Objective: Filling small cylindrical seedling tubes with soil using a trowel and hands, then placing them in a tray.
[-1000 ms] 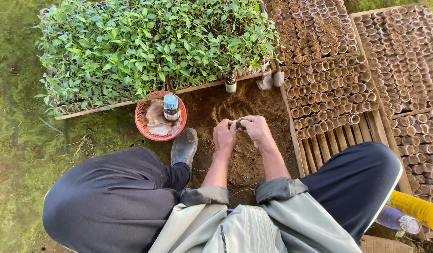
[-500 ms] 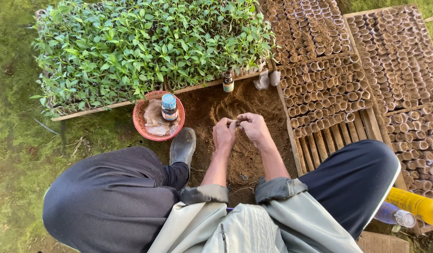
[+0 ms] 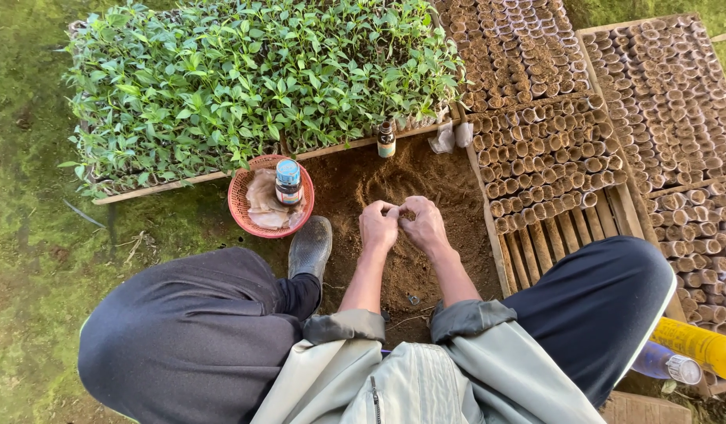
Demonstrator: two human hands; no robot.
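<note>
**Two hands meet over a patch of loose soil**

Head view: both hands work close together above the brown soil (image 3: 410, 259) between the person's knees. The left hand (image 3: 378, 226) and the right hand (image 3: 424, 225) touch at the fingertips, fingers curled inward around something small and dark; what it is cannot be told. Just left of the hands sits a red basket (image 3: 245, 220) holding a blue-lidded jar (image 3: 288, 181), with a grey shoe (image 3: 310, 247) below it. A small bottle (image 3: 386, 139) stands beyond the soil, at the edge of a tray of green seedlings (image 3: 253, 78). Rows of rolled soil pots (image 3: 551, 157) lie to the right.
</note>
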